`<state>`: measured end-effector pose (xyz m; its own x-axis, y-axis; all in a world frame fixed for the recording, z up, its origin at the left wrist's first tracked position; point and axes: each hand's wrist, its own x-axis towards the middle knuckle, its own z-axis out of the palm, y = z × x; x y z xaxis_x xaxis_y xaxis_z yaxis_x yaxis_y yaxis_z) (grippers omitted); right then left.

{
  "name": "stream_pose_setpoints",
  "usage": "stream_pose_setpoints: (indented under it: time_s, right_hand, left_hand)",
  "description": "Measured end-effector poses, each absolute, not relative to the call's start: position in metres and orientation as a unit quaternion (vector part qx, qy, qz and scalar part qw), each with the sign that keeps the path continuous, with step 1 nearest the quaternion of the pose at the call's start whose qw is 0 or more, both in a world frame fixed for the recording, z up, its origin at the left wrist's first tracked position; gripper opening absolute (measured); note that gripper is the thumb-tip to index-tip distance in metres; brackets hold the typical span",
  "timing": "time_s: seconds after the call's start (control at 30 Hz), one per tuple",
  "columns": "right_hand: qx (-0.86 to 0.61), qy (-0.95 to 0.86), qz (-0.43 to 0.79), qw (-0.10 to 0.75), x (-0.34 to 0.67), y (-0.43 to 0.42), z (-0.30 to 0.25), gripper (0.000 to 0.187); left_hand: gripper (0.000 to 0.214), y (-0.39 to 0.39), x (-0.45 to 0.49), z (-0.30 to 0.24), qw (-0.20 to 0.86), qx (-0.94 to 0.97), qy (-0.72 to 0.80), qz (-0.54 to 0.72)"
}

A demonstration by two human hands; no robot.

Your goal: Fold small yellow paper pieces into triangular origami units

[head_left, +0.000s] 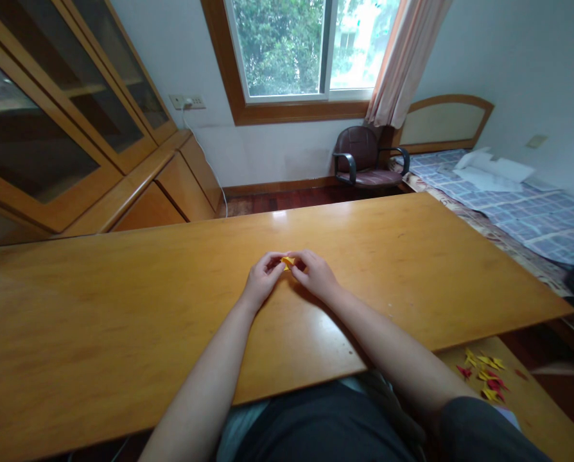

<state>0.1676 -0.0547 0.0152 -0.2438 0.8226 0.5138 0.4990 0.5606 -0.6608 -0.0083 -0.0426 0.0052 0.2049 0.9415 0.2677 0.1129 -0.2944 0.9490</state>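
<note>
Between my two hands, over the middle of the wooden table [137, 308], is a small piece of folded yellow paper [287, 262]. My left hand [264, 280] pinches it from the left, thumb and fingers closed on its edge. From the other side my right hand [314, 274] grips it in the same way. The fingers cover much of the paper, so its full folded shape is hidden. Both forearms reach in from the table's near edge.
Several yellow and red folded paper figures [490, 378] lie on a lower wooden surface [537, 410] at the right. Beyond the table stand an office chair [364, 160] and a bed [518, 205]. A glass-door cabinet [118, 154] rises at the left.
</note>
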Motion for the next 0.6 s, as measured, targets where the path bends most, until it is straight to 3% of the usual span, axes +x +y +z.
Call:
stream_pose_setpoints:
  time_s: [0.23, 0.6]
  right_hand:
    - [-0.439, -0.759, 0.192, 0.441, 0.1672, -0.0535, 0.0127, 0.024]
    - [-0.476, -0.774, 0.102, 0.405, 0.1649, -0.0561, 0.0127, 0.015]
  left_hand:
    - [0.028, -0.0431, -0.0072, 0.0056, 0.452, 0.643, 0.398, 0.473]
    - [0.022, -0.0452, -0.0045, 0.0019, 0.324, 0.703, 0.455, 0.439]
